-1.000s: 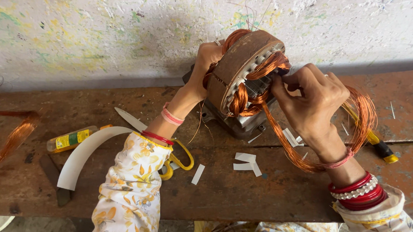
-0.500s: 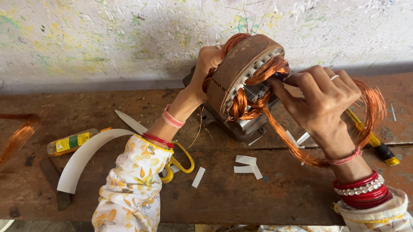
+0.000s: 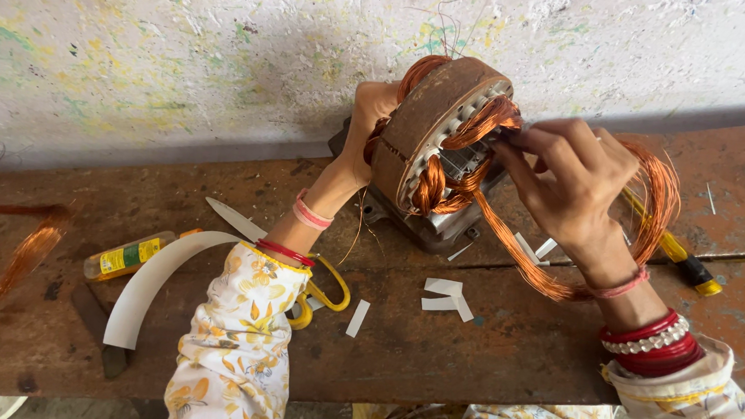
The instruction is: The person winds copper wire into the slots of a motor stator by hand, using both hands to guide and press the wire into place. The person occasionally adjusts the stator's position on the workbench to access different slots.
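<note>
Clearly the work sits toward the far edge of the rusty brown workbench (image 3: 486,354), where the round grey-brown metal stator core (image 3: 430,120) stands tilted on a grey metal block (image 3: 429,228). The left hand (image 3: 366,128) grips the core's back rim, fingers curled behind it. The right hand (image 3: 573,178) pinches a bundle of orange copper winding wire (image 3: 479,120) at the slotted face, a loose loop of it draped around the wrist. To do this well, the core should be held steady while the strands go in together, flat and untwisted, without scraping the slot edges. White paper slips (image 3: 446,297) and yellow-handled scissors (image 3: 324,295) lie near the front edge.
</note>
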